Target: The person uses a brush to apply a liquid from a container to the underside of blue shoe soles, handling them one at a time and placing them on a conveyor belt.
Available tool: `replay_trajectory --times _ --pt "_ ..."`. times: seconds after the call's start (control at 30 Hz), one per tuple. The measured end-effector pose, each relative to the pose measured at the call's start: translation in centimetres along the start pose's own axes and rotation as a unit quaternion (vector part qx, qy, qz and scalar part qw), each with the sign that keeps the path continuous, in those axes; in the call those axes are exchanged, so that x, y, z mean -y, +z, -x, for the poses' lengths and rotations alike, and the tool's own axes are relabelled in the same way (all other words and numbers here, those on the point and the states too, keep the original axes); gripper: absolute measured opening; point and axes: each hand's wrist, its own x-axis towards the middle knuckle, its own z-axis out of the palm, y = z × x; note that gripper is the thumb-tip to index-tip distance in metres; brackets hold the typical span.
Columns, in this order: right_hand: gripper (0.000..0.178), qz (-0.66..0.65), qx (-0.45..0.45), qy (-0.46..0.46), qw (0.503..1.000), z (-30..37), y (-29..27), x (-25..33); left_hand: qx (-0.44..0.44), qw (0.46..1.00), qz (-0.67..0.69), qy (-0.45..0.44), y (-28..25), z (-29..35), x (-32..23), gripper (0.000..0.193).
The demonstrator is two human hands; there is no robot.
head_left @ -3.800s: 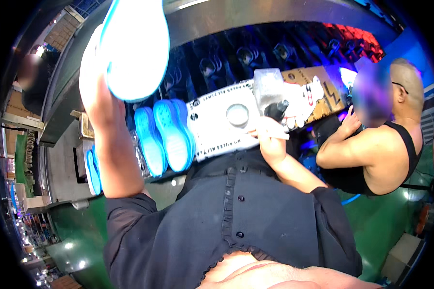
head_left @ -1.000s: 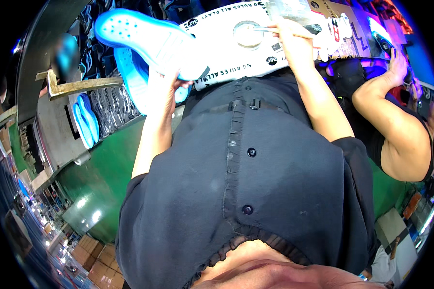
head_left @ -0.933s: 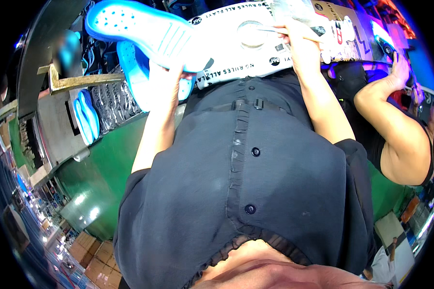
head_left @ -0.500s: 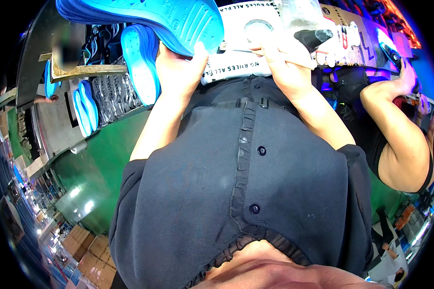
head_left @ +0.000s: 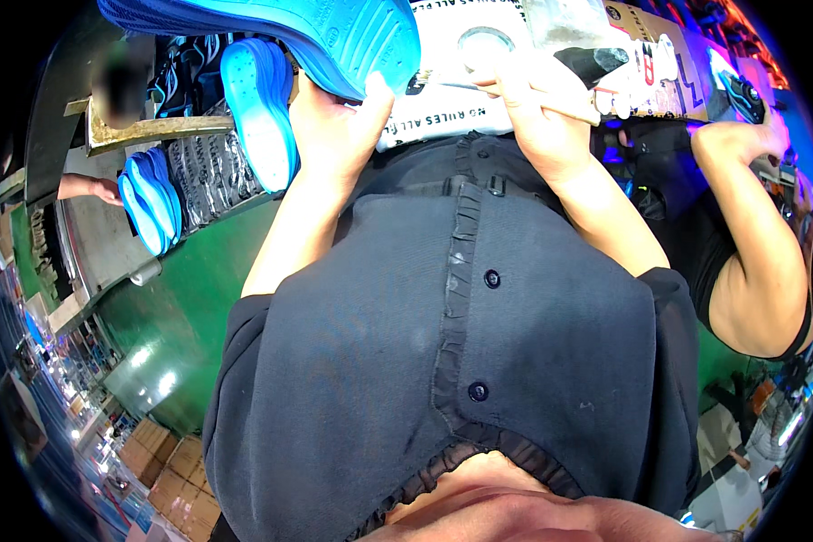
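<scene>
Up near the top edge, the left hand [head_left: 334, 126] is wrapped under a big blue shoe sole [head_left: 289, 32]. Its thumb pokes up against the sole's edge, so the hand is closed on it. Just beside it, the right hand [head_left: 533, 113] is shut around a thin stick-like tool [head_left: 560, 101] that lies across its fingers. Both hands are close together but not touching. Behind them lies a white printed sheet [head_left: 434, 126] with a round clear spot [head_left: 485, 45] on it. To the left, more blue soles [head_left: 253, 108] stand on edge, and a few others [head_left: 149, 212] sit lower down on a green table [head_left: 181, 289]. On the right, another person's bare arm [head_left: 750, 244] bends at the elbow. Below the hands hangs the person's own black buttoned shirt [head_left: 479, 361].
</scene>
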Motion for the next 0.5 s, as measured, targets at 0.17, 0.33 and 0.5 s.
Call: replay_trajectory --times 0.17,0.33,0.5 --pt "0.017 -0.009 0.023 -0.012 1.000 -0.08 0.52 -0.17 0.004 1.000 -0.011 -0.001 -0.03 0.12 0.32 0.047" --pt "0.015 0.036 0.010 -0.017 0.999 0.12 -0.28 -0.17 -0.007 1.000 -0.012 0.026 -0.06 0.23 0.61 0.047" --pt "0.017 -0.024 0.003 -0.026 0.999 0.18 0.39 0.21 0.012 1.000 -0.007 0.010 0.18 0.37 0.03 0.047"
